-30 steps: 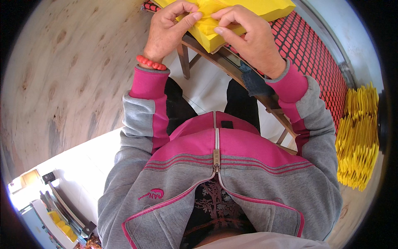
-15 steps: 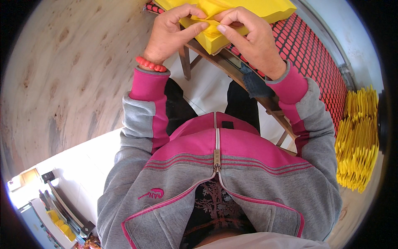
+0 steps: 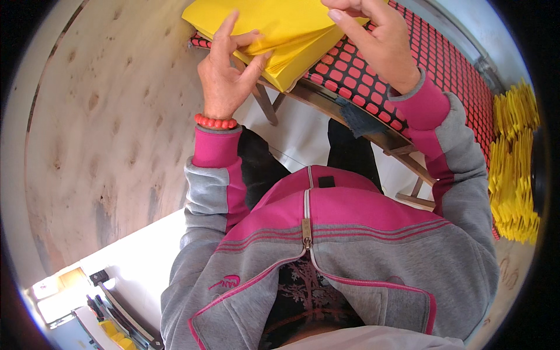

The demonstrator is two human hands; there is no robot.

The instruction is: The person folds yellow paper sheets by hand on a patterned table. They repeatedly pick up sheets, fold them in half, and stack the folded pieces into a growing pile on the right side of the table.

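Observation:
A thick stack of yellow, cloth-like sheets (image 3: 280, 23) lies at the top of the view, its layers fanning slightly along the near edge. My left hand (image 3: 224, 81), with a red bead bracelet (image 3: 215, 121) at the wrist, is at the stack's near left side. Its fingers are spread, and the thumb and fingertips lie against the near corner. Over the stack's right side is my right hand (image 3: 382, 44), cut off partly by the upper edge. Its thumb and forefinger come together in a pinch; what lies between them cannot be made out.
Beneath the stack is a table with a red-and-black patterned cover (image 3: 361, 76) and wooden legs (image 3: 265, 105). Bundles of folded yellow pieces (image 3: 513, 175) sit at the far right. A dark blue cloth (image 3: 359, 116) hangs below the table edge. A wooden board (image 3: 111, 116) fills the left.
My hands have parted from the stack's near corner. The left has opened and dropped slightly; the right has moved up and right. The sheets' bunched corner now lies flatter.

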